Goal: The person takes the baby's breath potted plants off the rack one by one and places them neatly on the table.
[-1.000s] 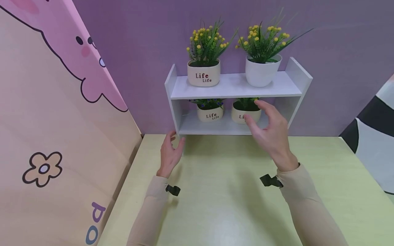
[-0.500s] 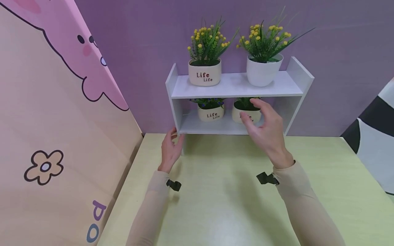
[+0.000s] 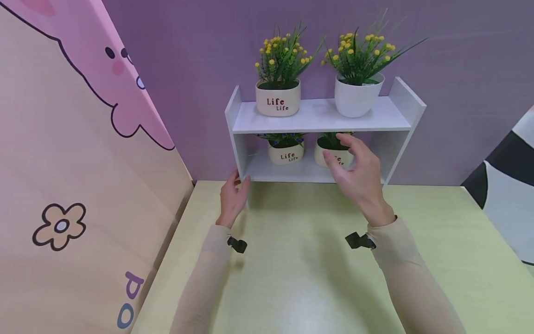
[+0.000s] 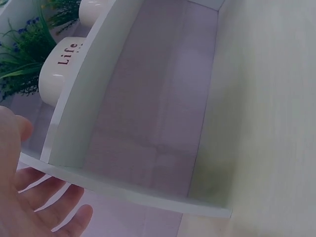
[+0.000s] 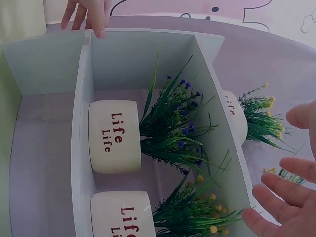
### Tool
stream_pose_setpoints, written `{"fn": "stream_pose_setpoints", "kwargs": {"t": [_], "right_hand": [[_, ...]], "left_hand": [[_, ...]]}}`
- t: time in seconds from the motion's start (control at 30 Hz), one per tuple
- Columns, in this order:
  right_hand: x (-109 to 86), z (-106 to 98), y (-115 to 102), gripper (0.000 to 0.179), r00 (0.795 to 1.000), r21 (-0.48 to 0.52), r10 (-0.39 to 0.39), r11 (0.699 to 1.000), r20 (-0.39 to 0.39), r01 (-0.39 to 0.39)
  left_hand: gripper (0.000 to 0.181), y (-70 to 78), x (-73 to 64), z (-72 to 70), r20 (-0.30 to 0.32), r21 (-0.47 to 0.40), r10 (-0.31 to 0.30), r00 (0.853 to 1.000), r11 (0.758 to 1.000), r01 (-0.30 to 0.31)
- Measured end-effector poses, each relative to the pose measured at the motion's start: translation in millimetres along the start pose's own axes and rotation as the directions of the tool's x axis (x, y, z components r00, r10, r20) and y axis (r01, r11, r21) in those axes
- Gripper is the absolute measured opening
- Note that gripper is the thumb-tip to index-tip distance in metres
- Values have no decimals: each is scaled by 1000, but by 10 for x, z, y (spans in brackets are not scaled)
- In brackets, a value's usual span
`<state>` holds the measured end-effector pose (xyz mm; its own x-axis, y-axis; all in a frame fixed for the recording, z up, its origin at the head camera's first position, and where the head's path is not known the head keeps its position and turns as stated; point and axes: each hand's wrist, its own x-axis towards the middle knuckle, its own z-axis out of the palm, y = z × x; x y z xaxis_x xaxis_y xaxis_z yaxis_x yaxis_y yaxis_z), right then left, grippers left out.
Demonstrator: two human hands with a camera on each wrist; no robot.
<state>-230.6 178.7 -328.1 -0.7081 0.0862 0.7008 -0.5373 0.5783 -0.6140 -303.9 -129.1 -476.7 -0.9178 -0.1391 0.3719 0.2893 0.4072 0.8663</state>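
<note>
Above the worktop [image 3: 288, 278], the right hand [image 3: 360, 178] hovers, fingers spread; the left hand [image 3: 233, 198], fingers loosely apart, straddles the left edge of the white shelf [image 3: 317, 120], which bears four potted plants [image 3: 278, 99] by the worktop's far edge.

White shelf [image 3: 317, 116]; four potted plants [image 3: 277, 99]

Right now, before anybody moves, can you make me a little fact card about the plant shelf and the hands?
Shelf: white, on a pale table
Top left pot: says Life, yellow flowers
Top right pot: plain white, yellow flowers
Bottom left pot: says Life, blue flowers
Bottom right pot: says Life, yellow flowers
Left hand: at the left side panel; gripping or not, can't tell
Right hand: fingers spread, holding nothing, partly hiding the bottom right pot in the head view
</note>
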Motion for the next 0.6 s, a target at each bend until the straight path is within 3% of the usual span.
{"fn": "stream_pose_setpoints", "kwargs": {"t": [0.23,0.6], "right_hand": [[27,17,16,48,1000,-20,3,1000,4,-3],[101,12,-81,45,1000,-4,-2,1000,5,2]], "left_hand": [[53,9,38,78,-20,-3,-42,999,999,41],[50,-45,88,95,-23,33,-16,1000,999,17]]}}
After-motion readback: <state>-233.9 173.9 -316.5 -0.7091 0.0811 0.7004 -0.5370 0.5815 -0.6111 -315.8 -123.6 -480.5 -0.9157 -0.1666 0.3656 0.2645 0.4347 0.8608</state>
